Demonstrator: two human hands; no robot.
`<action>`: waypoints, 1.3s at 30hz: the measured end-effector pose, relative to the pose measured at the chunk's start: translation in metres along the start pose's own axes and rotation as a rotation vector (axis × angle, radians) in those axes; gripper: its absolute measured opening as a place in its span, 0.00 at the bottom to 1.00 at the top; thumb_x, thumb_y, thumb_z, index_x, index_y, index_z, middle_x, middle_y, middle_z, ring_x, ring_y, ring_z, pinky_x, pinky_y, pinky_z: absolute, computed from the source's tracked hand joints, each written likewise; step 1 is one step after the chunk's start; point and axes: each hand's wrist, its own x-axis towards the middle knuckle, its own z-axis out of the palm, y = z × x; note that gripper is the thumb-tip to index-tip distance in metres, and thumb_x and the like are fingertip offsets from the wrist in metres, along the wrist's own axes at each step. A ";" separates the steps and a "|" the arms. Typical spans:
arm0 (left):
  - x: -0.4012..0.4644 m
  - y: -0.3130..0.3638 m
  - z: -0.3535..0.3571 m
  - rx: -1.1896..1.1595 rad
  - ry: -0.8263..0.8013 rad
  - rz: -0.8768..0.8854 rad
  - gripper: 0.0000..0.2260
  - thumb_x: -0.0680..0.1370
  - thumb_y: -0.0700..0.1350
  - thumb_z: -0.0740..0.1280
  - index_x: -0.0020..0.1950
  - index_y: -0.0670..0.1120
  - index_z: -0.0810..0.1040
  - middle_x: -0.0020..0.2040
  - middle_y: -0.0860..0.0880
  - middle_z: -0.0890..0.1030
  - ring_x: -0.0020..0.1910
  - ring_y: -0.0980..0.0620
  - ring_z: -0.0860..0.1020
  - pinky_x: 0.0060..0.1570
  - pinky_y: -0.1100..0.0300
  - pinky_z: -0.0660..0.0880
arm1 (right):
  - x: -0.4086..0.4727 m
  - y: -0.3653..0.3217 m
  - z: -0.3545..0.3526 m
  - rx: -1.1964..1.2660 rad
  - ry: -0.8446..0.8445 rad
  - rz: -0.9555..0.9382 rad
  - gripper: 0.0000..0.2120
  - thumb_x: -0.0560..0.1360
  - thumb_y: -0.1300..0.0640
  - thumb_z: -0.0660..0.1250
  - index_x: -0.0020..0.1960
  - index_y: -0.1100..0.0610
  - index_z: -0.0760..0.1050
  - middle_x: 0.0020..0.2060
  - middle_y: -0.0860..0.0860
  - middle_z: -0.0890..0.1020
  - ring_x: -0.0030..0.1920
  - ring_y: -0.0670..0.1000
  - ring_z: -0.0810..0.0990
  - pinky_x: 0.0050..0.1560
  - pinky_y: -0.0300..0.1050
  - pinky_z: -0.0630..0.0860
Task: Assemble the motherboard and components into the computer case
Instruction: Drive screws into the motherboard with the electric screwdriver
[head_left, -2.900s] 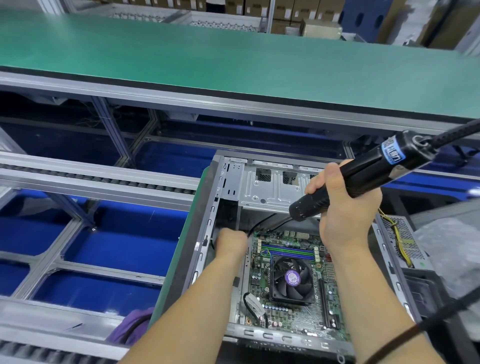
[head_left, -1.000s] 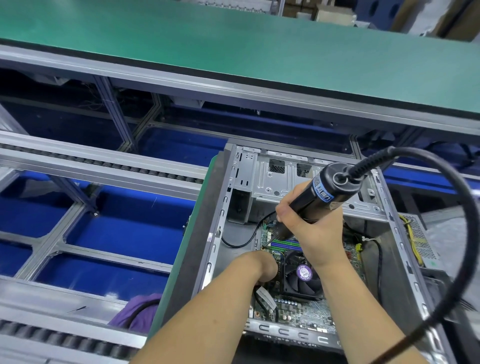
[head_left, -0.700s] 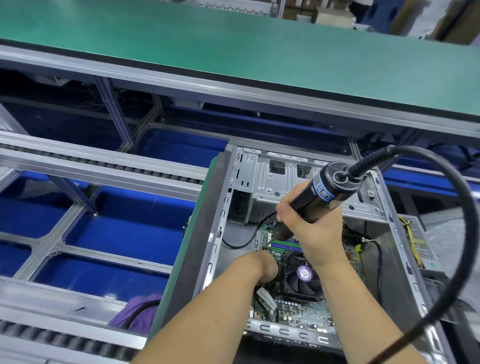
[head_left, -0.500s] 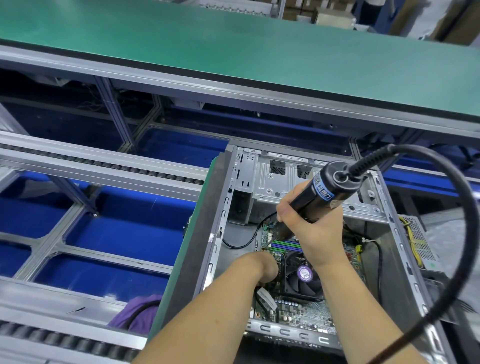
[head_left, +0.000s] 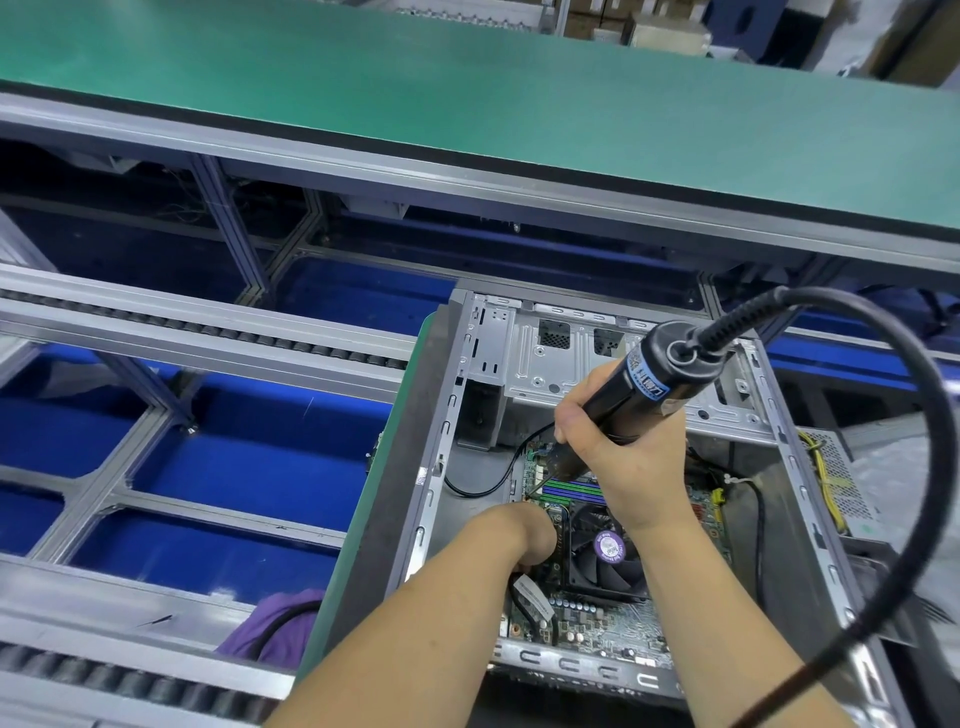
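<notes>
Green counter (head_left: 415, 88) runs across the back, above blue trays and metal rails at left. Right of those lies the open computer case (head_left: 441, 467) with the motherboard (head_left: 597, 618) and its fan (head_left: 605, 551) inside. Left hand (head_left: 524, 530) rests on the board, fingers hidden, so its grip is unclear. Right hand (head_left: 628, 462) wraps around a black electric screwdriver (head_left: 639, 379), tip down at the board's far-left corner.
</notes>
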 end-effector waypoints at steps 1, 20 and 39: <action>0.000 0.000 0.000 0.000 0.003 0.001 0.15 0.80 0.30 0.53 0.62 0.29 0.74 0.48 0.36 0.73 0.41 0.43 0.71 0.46 0.56 0.69 | 0.000 0.000 0.000 0.004 0.001 -0.003 0.05 0.69 0.53 0.74 0.37 0.45 0.79 0.31 0.53 0.79 0.32 0.63 0.75 0.35 0.66 0.76; 0.013 -0.012 -0.004 -0.205 0.370 -0.098 0.15 0.81 0.44 0.60 0.64 0.39 0.76 0.62 0.41 0.78 0.61 0.42 0.77 0.55 0.53 0.74 | 0.001 -0.002 -0.001 0.028 0.003 -0.011 0.05 0.69 0.53 0.73 0.38 0.45 0.79 0.29 0.53 0.79 0.30 0.61 0.76 0.33 0.64 0.76; 0.036 -0.025 0.009 -0.511 0.673 0.031 0.10 0.76 0.35 0.68 0.38 0.48 0.77 0.40 0.47 0.82 0.42 0.47 0.80 0.45 0.57 0.78 | 0.002 0.003 -0.001 0.013 0.037 0.081 0.11 0.68 0.51 0.74 0.39 0.57 0.76 0.31 0.58 0.78 0.33 0.63 0.75 0.36 0.61 0.76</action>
